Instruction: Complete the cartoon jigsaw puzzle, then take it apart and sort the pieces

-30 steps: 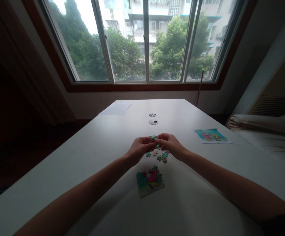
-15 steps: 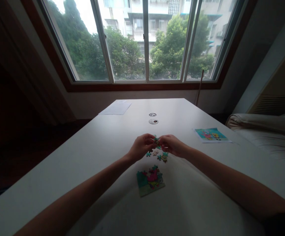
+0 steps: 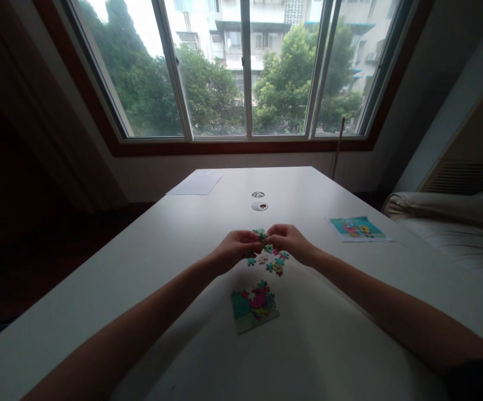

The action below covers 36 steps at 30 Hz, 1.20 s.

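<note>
Several small puzzle pieces, mostly teal, sit between my two hands above the table. My left hand is closed, fingers pinching puzzle pieces at their left side. My right hand is closed too, its fingertips meeting the same little group from the right; exactly which piece each hand grips is too small to tell. Loose puzzle pieces in teal, pink and yellow lie just below the hands. Nearer to me lies a partly joined puzzle with a pink figure on it and a jagged upper edge.
On the white table, a printed colour picture lies to the right. A white paper sheet is at the far left. Two round discs sit beyond my hands. A pale couch borders the right side.
My left hand has shifted slightly down and left, and my right hand has turned a little, its fingers raised. More of the teal pieces between them now shows.
</note>
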Tool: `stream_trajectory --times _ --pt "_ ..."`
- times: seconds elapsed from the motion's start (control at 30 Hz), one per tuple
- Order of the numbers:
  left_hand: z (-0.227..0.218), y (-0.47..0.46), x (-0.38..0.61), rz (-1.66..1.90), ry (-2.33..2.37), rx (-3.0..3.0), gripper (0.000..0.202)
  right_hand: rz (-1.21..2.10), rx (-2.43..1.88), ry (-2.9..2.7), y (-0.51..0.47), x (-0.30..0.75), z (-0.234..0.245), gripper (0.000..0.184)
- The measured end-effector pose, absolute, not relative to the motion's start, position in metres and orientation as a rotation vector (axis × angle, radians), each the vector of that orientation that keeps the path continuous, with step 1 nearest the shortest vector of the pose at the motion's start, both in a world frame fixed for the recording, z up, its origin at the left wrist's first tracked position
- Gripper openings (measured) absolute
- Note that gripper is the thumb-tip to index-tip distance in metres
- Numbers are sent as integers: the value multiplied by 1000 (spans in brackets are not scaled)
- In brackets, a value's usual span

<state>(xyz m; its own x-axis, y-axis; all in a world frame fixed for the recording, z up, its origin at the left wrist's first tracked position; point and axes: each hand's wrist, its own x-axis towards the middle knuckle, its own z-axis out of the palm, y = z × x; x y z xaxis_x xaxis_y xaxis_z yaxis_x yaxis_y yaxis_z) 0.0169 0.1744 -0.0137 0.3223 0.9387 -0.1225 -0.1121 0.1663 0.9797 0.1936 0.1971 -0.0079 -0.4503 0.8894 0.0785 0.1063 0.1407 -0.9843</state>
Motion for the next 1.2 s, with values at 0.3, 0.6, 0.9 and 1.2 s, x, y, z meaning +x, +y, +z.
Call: stream_trajectory --times 0.3,0.6,0.9,1.2 --pt "-8 174 11 807 863 857 16 1873 -891 -1587 206 198 -10 10" --pt "-13 179 10 868 973 915 19 828 -1002 -2241 216 210 -2 13" --pt "-18 186 11 937 1151 1477 17 535 -1172 -2555 202 213 13 23" --pt "17 173 -2 439 1265 2209 20 670 -848 -2937 145 202 12 55"
